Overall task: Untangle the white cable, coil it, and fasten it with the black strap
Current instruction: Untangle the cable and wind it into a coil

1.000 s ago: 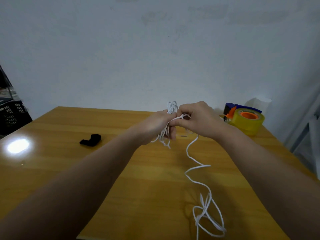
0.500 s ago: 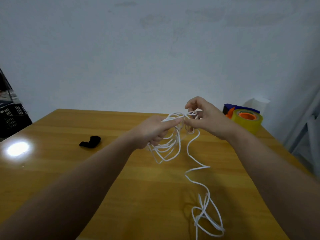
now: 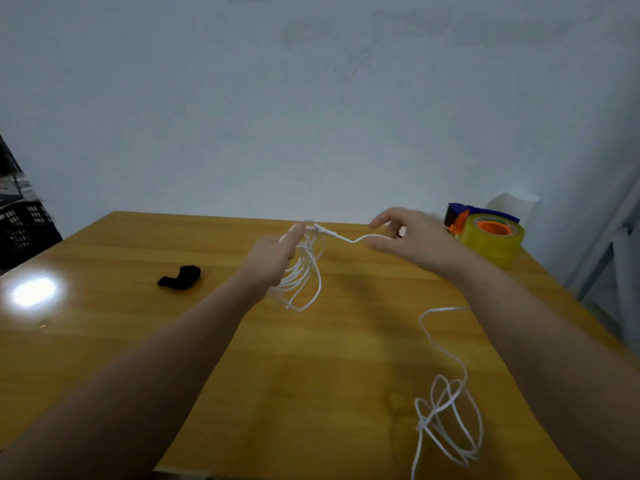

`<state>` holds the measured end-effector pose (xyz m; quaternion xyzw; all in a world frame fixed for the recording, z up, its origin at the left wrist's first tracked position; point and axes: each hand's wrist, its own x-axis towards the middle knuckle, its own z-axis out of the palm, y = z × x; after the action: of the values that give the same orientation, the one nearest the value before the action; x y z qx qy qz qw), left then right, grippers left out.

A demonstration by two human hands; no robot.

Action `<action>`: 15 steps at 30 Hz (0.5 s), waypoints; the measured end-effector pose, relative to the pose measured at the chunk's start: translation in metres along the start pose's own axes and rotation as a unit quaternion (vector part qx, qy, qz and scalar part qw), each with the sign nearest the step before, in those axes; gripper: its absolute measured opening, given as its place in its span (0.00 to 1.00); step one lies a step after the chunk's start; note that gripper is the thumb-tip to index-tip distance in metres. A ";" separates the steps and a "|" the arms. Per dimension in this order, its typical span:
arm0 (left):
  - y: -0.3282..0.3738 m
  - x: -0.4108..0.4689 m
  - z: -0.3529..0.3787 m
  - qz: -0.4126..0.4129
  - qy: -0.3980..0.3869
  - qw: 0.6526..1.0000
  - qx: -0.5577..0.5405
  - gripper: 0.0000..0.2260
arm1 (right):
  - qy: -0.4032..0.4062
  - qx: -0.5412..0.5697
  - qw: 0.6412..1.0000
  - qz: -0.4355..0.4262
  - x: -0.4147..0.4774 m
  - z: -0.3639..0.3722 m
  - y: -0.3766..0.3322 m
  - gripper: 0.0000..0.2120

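The hands have been drawn apart: loops of the white cable are pinched in the left hand, while a strand is drawn rightward by the right hand, fingers half spread; the tangle near right remains, and the black strap lies untouched at the left

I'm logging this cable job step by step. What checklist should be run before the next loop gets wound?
1. Left hand holds the finished loops of the cable: ok.
2. Right hand has the running strand between its fingers: ok, though its fingers look loose.
3. Rest of the cable free of knots: not ok, a tangled bunch lies near the table front edge.
4. Strap within reach on the table: ok.
5. Tape dispenser clear of the cable: ok.
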<state>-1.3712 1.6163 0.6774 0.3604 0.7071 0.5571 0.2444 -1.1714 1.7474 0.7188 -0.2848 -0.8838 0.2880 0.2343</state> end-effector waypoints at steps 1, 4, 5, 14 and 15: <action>0.002 0.001 0.000 0.006 0.015 1.000 -0.019 0.24 | -0.019 -0.031 0.999 -0.017 0.000 0.007 0.000 0.10; 0.000 0.004 -0.009 0.040 0.023 0.999 0.025 0.24 | 0.110 0.133 0.984 0.035 0.006 0.011 0.004 0.13; -0.003 0.002 -0.015 0.040 0.021 0.998 0.052 0.24 | 0.182 0.220 0.954 0.097 0.010 0.005 0.009 0.14; 0.005 -0.006 -0.023 -0.068 -0.094 0.968 -0.223 0.25 | 0.006 0.116 0.950 0.291 -0.011 0.052 0.068 0.14; 0.011 -0.007 -0.022 -0.070 -0.105 0.966 -0.228 0.24 | -0.056 0.067 0.953 0.291 -0.013 0.060 0.069 0.12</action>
<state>-1.3805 1.5989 0.6933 0.3012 0.5556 0.6439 0.4313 -1.1714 1.7630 0.6273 -0.4967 -0.7529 0.4178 0.1093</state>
